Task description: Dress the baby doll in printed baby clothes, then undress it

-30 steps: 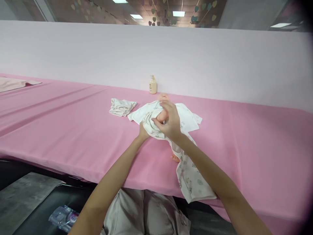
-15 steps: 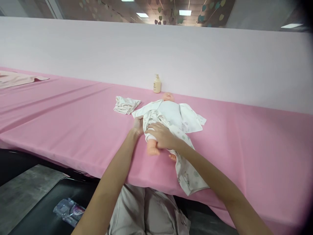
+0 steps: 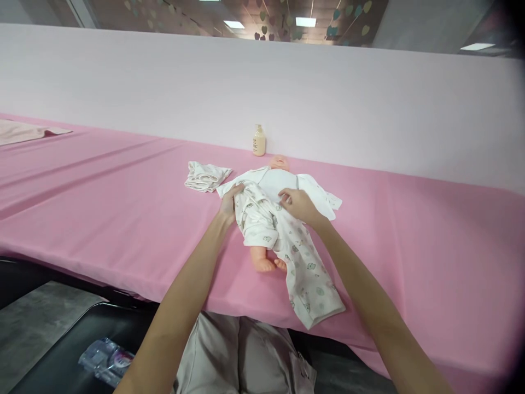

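While a pink-covered table (image 3: 123, 202) stretches along a white wall (image 3: 369, 104), a person leans two bare arms over its near edge. A black chair (image 3: 53, 361) stands below, to the person's left. On the table a baby doll (image 3: 279, 162) lies on its back, head toward the wall, with a white top (image 3: 318, 191) spread out at both sides of its body. Printed trousers (image 3: 293, 243) cover its hips; one leg of the garment is gathered around a limb, while the other lies flat toward the table's near edge. The left hand (image 3: 230, 203) grips the waistband at the side. The right hand (image 3: 301, 205), its fingers curled narrow, has risen to the waist from the doll's leg, where it worked half a second ago; whether it pinches fabric cannot be told. A folded cloth (image 3: 207, 176) rests near the left hand, and a pump bottle (image 3: 258, 141) stands by the wall. Smallest are the doll's feet (image 3: 264, 266), now together: one, formerly blurred, clear of the gathered cuff, the other peeking from beside the flat leg.
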Demonstrator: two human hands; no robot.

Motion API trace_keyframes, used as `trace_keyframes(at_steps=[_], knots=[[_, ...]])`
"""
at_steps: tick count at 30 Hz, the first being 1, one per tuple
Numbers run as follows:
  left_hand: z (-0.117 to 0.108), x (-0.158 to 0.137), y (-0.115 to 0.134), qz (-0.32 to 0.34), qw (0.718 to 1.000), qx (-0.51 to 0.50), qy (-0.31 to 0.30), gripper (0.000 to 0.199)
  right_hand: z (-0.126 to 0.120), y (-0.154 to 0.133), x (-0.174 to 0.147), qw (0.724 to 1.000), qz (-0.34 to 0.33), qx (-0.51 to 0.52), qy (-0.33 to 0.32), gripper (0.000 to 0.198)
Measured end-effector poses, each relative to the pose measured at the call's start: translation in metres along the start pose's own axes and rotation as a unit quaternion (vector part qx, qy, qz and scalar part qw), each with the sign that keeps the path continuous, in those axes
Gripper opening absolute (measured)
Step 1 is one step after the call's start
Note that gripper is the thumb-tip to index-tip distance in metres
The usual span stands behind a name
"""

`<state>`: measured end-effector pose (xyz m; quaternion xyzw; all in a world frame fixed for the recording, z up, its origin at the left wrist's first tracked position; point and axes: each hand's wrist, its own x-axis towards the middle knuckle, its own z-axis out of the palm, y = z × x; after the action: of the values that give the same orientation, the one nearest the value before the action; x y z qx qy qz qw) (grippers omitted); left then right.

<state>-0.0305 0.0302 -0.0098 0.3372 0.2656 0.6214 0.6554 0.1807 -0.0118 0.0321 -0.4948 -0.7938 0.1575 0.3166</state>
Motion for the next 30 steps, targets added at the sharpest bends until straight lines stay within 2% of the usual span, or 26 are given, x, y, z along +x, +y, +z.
trace_keyframes(at_steps=[3,5,7,10,12,14,15,17,18,20,21,23,26,28,30], knots=[[-0.004,0.002,0.001,0.003,0.999,0.011,-0.041,0.017,0.010,0.010,0.000,0.994,-0.022,0.047,-0.101,0.030],[-0.003,0.001,0.000,-0.001,0.998,0.026,-0.065,0.014,0.013,0.009,-0.001,0.988,-0.027,0.085,-0.130,0.034],[-0.001,0.000,-0.001,-0.004,0.997,0.033,-0.068,0.011,0.012,0.007,-0.001,0.982,-0.018,0.103,-0.158,0.039],[0.004,-0.004,0.001,-0.024,0.998,0.030,-0.039,0.011,0.006,0.002,-0.002,0.965,-0.030,0.136,-0.224,0.041],[0.008,-0.008,0.005,-0.054,0.998,0.025,-0.026,0.019,0.005,-0.001,-0.002,0.951,-0.051,0.160,-0.260,0.038],[0.010,-0.014,0.009,-0.066,0.995,0.053,-0.045,0.034,0.008,-0.003,0.000,0.939,-0.070,0.194,-0.275,0.033],[0.011,-0.017,0.011,-0.061,0.991,0.096,-0.074,0.040,0.012,-0.003,0.001,0.938,-0.075,0.222,-0.257,0.030],[0.014,-0.023,0.012,-0.044,0.958,0.242,-0.145,0.043,0.022,0.000,0.005,0.943,-0.057,0.296,-0.144,0.023],[0.016,-0.025,0.012,-0.036,0.928,0.326,-0.176,0.039,0.028,0.003,0.007,0.941,-0.032,0.333,-0.058,0.020],[0.018,-0.029,0.010,-0.017,0.863,0.458,-0.211,0.034,0.038,0.009,0.011,0.916,0.031,0.386,0.100,0.020],[0.019,-0.030,0.009,-0.002,0.840,0.499,-0.212,0.033,0.042,0.012,0.012,0.902,0.058,0.403,0.141,0.022],[0.018,-0.030,0.006,0.041,0.818,0.539,-0.196,0.034,0.045,0.017,0.012,0.886,0.083,0.434,0.140,0.028],[0.016,-0.027,0.003,0.113,0.829,0.530,-0.135,0.028,0.039,0.022,0.009,0.889,0.084,0.450,0.023,0.038],[0.017,-0.025,0.002,0.135,0.862,0.482,-0.075,0.023,0.033,0.024,0.006,0.899,0.087,0.423,-0.070,0.038],[0.021,-0.026,0.000,0.122,0.906,0.403,-0.028,0.022,0.029,0.024,0.004,0.900,0.103,0.402,-0.129,0.031]])
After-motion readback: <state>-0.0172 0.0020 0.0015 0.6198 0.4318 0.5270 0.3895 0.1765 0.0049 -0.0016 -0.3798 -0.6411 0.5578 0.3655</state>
